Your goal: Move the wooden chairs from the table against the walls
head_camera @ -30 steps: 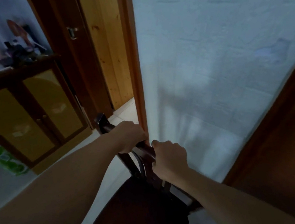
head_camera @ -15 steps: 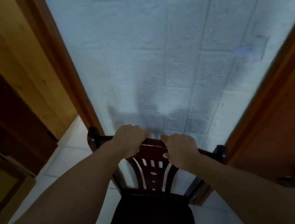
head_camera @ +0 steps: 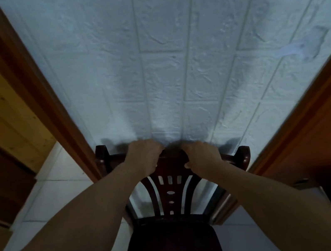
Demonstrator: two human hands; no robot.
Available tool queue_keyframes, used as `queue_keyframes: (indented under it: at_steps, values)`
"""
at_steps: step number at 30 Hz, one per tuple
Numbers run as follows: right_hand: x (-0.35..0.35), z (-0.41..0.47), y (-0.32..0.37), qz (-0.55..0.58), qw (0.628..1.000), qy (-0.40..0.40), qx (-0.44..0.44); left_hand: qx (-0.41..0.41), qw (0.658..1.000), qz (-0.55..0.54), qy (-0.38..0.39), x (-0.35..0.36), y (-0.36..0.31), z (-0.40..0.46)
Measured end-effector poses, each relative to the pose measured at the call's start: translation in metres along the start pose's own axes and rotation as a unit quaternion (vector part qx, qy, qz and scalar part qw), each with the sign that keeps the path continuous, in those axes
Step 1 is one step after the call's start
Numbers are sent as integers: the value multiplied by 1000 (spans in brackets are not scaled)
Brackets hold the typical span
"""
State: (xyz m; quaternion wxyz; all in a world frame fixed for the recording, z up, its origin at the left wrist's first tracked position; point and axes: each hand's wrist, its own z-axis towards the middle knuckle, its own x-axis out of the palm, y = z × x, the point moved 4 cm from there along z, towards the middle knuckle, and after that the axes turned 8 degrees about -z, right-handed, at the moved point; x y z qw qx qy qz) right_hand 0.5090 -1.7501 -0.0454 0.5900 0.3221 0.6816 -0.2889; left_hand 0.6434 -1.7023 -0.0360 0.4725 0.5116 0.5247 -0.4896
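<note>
Against the wall (head_camera: 171,63), between two door frames, the chair (head_camera: 172,198) stands with both hands, left (head_camera: 144,159) and right (head_camera: 204,158), clamped on its top rail, likely the best hold for such stiff, heavy, hard wood.

Both hands (head_camera: 144,158) grasp chair (head_camera: 171,192) against wall (head_camera: 171,58).

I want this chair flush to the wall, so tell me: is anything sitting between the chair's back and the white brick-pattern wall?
Nothing visible does. Both the left hand and right hand grip the top rail of the wooden chair, which faces the white wall squarely. Only wall and pale floor show through the backrest slots; the chair's legs are hidden.
</note>
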Motion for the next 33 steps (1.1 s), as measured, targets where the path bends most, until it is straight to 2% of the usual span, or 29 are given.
queue_keyframes:
  at_steps: [5, 11, 22, 29, 31, 33]
  values:
    - [7, 7, -7, 30, 999, -15, 19, -18, 1000, 12, -22, 6, -1, 8]
    - [11, 9, -5, -3, 999, -32, 11, -38, 999, 29, -22, 11, -2, 11]
    - [24, -4, 0, -3, 999, -18, 35, -61, 996, -29, -60, 21, -3, 0]
    - [14, -31, 9, 38, 995, -38, 84, -68, 995, -59, -32, 18, -4, -27]
    - [12, -44, 11, 42, 994, -31, 93, -56, 996, -59, -33, 16, -7, -35]
    - [14, -54, 14, 58, 994, 10, 96, -79, 994, -70, 6, 18, -9, -40]
